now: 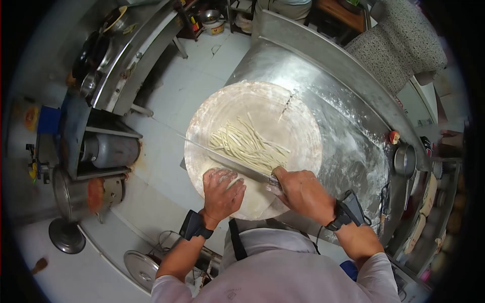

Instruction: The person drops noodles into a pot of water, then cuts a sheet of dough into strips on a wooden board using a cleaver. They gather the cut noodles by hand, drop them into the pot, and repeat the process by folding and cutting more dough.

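A round, floury board lies on the metal counter, with a crack near its upper right edge. Cut dough strips are heaped in its middle. My right hand is closed round the handle end of a long knife, whose blade runs up and left beside the strips. Flour-dusted, my left hand rests with bent, spread fingers on pale dough on the near side of the blade. Part of that dough is hidden by the hand.
The floury metal counter extends to the right, with a small pan at its far edge. A gas cylinder and a large pot stand left. Another person is at the top.
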`<state>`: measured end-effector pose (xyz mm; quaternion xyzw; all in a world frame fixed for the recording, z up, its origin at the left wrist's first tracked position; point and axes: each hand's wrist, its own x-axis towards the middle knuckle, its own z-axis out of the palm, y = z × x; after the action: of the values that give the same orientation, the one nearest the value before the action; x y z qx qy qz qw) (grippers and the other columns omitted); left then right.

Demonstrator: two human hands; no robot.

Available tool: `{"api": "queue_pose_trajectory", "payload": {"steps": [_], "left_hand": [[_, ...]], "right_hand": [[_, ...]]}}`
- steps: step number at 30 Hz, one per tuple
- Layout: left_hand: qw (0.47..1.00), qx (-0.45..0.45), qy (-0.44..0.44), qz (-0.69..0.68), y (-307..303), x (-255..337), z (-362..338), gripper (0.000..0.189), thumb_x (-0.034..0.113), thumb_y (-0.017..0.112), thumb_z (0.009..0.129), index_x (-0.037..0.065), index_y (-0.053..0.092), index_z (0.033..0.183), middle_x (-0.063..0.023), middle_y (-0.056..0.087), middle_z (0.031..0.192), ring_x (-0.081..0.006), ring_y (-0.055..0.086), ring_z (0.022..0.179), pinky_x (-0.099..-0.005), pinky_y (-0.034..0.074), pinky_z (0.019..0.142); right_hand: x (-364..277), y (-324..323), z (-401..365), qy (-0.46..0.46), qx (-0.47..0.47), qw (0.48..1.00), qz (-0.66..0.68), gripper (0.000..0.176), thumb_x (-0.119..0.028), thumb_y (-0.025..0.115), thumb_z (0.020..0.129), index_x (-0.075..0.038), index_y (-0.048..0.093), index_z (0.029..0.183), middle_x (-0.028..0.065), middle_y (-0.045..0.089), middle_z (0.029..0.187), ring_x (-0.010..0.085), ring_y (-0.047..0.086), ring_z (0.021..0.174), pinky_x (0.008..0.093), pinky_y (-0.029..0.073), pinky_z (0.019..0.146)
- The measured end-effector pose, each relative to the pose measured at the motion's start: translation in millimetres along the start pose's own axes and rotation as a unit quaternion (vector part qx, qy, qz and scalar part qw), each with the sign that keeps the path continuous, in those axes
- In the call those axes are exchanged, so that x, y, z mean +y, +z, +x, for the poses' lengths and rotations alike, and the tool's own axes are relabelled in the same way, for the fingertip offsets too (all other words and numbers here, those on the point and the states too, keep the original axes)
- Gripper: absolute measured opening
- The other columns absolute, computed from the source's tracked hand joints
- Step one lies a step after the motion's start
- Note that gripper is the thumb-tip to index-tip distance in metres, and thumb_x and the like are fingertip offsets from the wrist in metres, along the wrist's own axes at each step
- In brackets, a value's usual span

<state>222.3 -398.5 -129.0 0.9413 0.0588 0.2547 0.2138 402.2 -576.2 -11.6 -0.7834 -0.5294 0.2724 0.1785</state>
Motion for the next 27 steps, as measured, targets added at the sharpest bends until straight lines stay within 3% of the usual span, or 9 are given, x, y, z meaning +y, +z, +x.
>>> {"api": "queue_pose_trajectory", "payload": {"steps": [5,7,11,14,17,21,23,27], "left_hand": [[1.0,0.013,-0.002,0.012,-2,0,4,0.021,0.014,0.078,0.076,0.01,0.074,0.097,-0.0083,0.067,0.107,-0.0323,0.058,0.108,-0.0538,0.041,0.099],[1.0,0.012,-0.001,0.023,-1,0,2,0.021,0.013,0.078,0.076,0.01,0.075,0.096,-0.0083,0.067,0.107,-0.0321,0.058,0.107,-0.0536,0.041,0.1],[1.0,0.009,-0.006,0.028,-4,2,2,0.021,0.013,0.078,0.075,0.01,0.075,0.095,-0.008,0.067,0.106,-0.0318,0.058,0.105,-0.0541,0.041,0.1],[0.999,0.021,-0.021,0.015,-3,2,2,0.014,0.009,0.077,0.07,0.009,0.075,0.084,-0.0088,0.067,0.102,-0.0371,0.059,0.103,-0.055,0.042,0.094],[1.0,0.014,-0.018,0.01,-4,-1,2,0.016,0.009,0.077,0.071,0.009,0.075,0.087,-0.0089,0.067,0.103,-0.0362,0.059,0.102,-0.0538,0.043,0.094],[1.0,0.013,0.003,0.013,0,-5,3,0.02,0.014,0.078,0.076,0.009,0.075,0.095,-0.0082,0.067,0.108,-0.0323,0.06,0.105,-0.054,0.041,0.098],[1.0,0.014,0.001,0.023,-4,-2,-1,0.02,0.014,0.078,0.076,0.009,0.075,0.095,-0.0085,0.067,0.108,-0.0322,0.06,0.105,-0.054,0.042,0.098],[0.999,0.033,0.005,0.023,-5,-2,3,0.019,0.013,0.078,0.075,0.008,0.075,0.094,-0.0092,0.068,0.105,-0.0324,0.06,0.105,-0.0542,0.042,0.098]], "right_hand": [[2,-20,-40,0.028,0.011,0.999,0.018,0.027,-0.016,0.068,0.089,0.001,0.052,0.103,0.023,0.066,0.073,0.0457,0.065,0.07,0.052,0.049,0.06],[4,-22,-57,0.048,-0.051,0.997,-0.026,0.026,-0.016,0.066,0.09,0.0,0.052,0.105,0.0229,0.067,0.075,0.046,0.065,0.071,0.052,0.049,0.061],[-2,-23,-72,0.055,-0.066,0.996,-0.023,0.026,-0.017,0.065,0.092,0.0,0.052,0.107,0.0222,0.067,0.074,0.0455,0.066,0.07,0.0526,0.049,0.061],[-6,-20,-69,0.061,-0.093,0.994,-0.019,0.026,-0.02,0.064,0.095,0.0,0.053,0.106,0.0214,0.066,0.072,0.0441,0.066,0.069,0.0529,0.049,0.061],[-12,-6,-40,0.074,-0.091,0.992,-0.039,0.027,-0.021,0.066,0.094,0.0,0.053,0.105,0.0203,0.065,0.07,0.0428,0.066,0.068,0.0527,0.049,0.06],[11,-11,-5,-0.027,0.028,0.999,-0.008,0.026,-0.013,0.066,0.088,0.001,0.053,0.105,0.0214,0.065,0.07,0.0453,0.065,0.068,0.0533,0.049,0.06],[0,-10,-30,0.062,0.009,0.998,0.004,0.025,-0.014,0.067,0.089,0.001,0.054,0.105,0.0217,0.065,0.071,0.0457,0.065,0.07,0.0525,0.049,0.061],[1,-22,-60,0.045,-0.012,0.999,-0.017,0.026,-0.015,0.066,0.09,0.001,0.053,0.106,0.0219,0.066,0.073,0.0452,0.066,0.073,0.0529,0.049,0.063]]}}
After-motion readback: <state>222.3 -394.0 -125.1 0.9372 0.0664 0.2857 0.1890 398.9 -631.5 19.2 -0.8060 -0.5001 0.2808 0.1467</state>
